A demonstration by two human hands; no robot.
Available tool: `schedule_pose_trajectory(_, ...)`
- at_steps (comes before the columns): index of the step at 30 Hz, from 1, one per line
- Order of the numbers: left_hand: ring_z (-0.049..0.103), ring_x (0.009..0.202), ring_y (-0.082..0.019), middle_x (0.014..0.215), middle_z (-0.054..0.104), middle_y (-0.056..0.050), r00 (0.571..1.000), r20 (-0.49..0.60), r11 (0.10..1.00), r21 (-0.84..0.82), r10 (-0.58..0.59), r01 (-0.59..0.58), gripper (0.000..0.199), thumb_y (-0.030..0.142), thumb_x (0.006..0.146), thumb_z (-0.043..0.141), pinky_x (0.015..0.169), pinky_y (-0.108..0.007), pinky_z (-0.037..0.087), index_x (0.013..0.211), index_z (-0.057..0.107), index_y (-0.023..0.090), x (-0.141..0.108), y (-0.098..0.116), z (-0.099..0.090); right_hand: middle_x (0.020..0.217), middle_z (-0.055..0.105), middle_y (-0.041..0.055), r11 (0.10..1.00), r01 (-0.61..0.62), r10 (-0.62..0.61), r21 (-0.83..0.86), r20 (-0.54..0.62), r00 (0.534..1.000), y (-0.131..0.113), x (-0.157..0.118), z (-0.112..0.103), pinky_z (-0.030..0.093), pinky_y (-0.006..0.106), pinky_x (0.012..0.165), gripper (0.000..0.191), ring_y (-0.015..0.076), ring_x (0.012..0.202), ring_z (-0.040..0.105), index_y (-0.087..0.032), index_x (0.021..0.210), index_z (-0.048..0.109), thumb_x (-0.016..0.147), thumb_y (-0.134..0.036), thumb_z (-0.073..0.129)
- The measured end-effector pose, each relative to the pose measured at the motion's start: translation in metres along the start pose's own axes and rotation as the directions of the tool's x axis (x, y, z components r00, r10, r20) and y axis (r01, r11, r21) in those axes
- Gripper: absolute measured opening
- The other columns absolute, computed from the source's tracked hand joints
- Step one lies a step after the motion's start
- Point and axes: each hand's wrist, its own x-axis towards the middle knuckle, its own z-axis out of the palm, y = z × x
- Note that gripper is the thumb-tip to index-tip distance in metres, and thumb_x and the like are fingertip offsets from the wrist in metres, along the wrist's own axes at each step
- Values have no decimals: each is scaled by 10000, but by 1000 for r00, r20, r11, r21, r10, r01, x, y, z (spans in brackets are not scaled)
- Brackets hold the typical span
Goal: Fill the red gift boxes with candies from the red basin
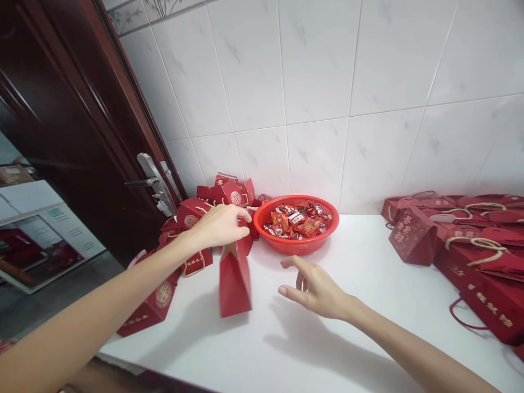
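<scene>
My left hand [221,225] is closed at the top of a small red gift box [234,286], which hangs upright below it and looks slightly blurred. The grip itself is partly hidden behind my fingers. Over the white table, my right hand [317,286] holds nothing, its thumb and index finger apart. It is to the right of the box and just in front of a red plastic basket [296,248]. In the basket lie many wrapped candies [298,219], mostly red.
Red gift boxes [190,215] with gold print and cord handles crowd the left side, behind my left arm. More red boxes [470,273] lie piled at the right. A tiled wall [315,109] backs the table [344,262]; a dark door [82,109] stands at left.
</scene>
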Motion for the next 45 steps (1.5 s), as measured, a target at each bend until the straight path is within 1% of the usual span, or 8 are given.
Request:
schedule_pose_trajectory(4, 491, 513, -154, 475, 549, -5, 999, -15, 997, -62, 51, -52, 241, 237, 680, 516, 566, -279, 317, 572, 729, 202, 16, 41, 19, 1123, 661, 101, 998, -12, 20, 56, -141, 990, -13, 8, -4, 469, 303, 601, 530, 163, 656, 614, -211, 1117, 489, 815, -617, 644)
schedule_pose_trajectory(10, 349, 432, -104, 401, 419, 28, 992, 32, 970, -213, 126, -116, 285, 174, 679, 530, 515, -274, 266, 411, 618, 215, 31, 66, 44, 871, 673, 39, 998, -67, 64, 6, -367, 928, -15, 16, -18, 383, 267, 529, 312, 152, 606, 541, -217, 853, 543, 871, -525, 592)
schedule_pose_trajectory(14, 586, 593, -159, 579, 666, -16, 977, 67, 873, -466, 200, -147, 275, 227, 766, 507, 559, -251, 407, 593, 716, 184, 33, 63, 54, 661, 591, 2, 999, -46, 46, 8, -370, 928, -11, 16, -32, 323, 247, 489, 228, 143, 553, 505, -220, 764, 572, 914, -378, 504)
schedule_pose_trajectory(20, 643, 864, -211, 971, 735, -64, 976, -108, 798, -563, 187, -215, 330, 429, 779, 641, 749, -287, 512, 958, 750, 174, 26, 40, 62, 603, 523, -31, 969, -115, 176, 218, -285, 942, -2, 18, -46, 342, 242, 439, 253, 109, 419, 484, -210, 712, 517, 902, -368, 460)
schedule_pose_trajectory(26, 467, 547, -114, 601, 500, 15, 944, 219, 678, -735, 247, -6, 484, 594, 832, 579, 496, -228, 403, 634, 599, 153, 20, 27, 77, 484, 476, -71, 887, -166, 242, 432, -128, 962, 9, 23, -47, 341, 219, 436, 286, 100, 394, 495, -210, 682, 464, 874, -416, 517)
schedule_pose_trajectory(33, 290, 513, -80, 555, 323, 46, 931, 194, 630, -775, 309, -47, 537, 585, 842, 577, 471, -232, 238, 541, 410, 173, 23, 23, 90, 694, 661, 10, 891, -129, 240, 434, -211, 947, 22, 26, -69, 403, 229, 471, 359, 88, 454, 532, -169, 768, 585, 834, -522, 584)
schedule_pose_trajectory(40, 417, 593, -106, 609, 496, 24, 912, 110, 602, -781, 395, -167, 436, 521, 859, 602, 550, -228, 361, 633, 619, 148, 22, 29, 87, 790, 707, 45, 962, -113, 229, 250, -506, 832, 50, 51, -106, 462, 260, 584, 168, 143, 620, 609, -178, 811, 626, 815, -342, 593)
schedule_pose_trajectory(45, 634, 782, -190, 795, 711, -48, 932, 61, 581, -796, 358, -171, 478, 562, 912, 501, 764, -292, 504, 818, 726, 152, 33, 22, 85, 911, 726, 83, 900, -409, 304, -150, -456, 836, 76, 89, -102, 472, 308, 709, 141, 226, 829, 668, -175, 934, 628, 803, -197, 579)
